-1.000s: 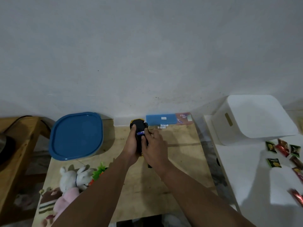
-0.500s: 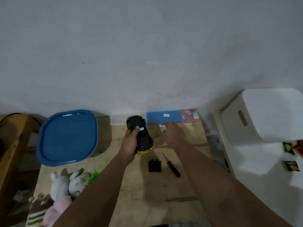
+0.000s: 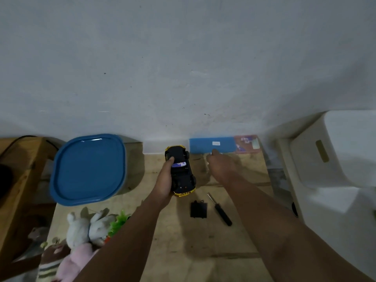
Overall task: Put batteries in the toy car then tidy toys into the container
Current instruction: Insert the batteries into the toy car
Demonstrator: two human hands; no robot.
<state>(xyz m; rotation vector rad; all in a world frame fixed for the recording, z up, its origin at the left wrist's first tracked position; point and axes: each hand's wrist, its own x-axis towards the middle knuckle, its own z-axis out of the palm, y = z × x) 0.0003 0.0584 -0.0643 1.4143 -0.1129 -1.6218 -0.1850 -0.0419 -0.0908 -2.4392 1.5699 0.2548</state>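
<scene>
Upturned yellow toy car [image 3: 181,174], battery [image 3: 179,164] seated

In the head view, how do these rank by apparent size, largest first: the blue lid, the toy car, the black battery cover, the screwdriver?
1. Blue lid
2. Toy car
3. Screwdriver and battery cover: unsure, as the screwdriver is longer and the cover wider.

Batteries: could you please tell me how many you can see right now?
1, seated in the open underside of the toy car held by the left hand: battery. The right hand by the blue box may hide others.
</scene>
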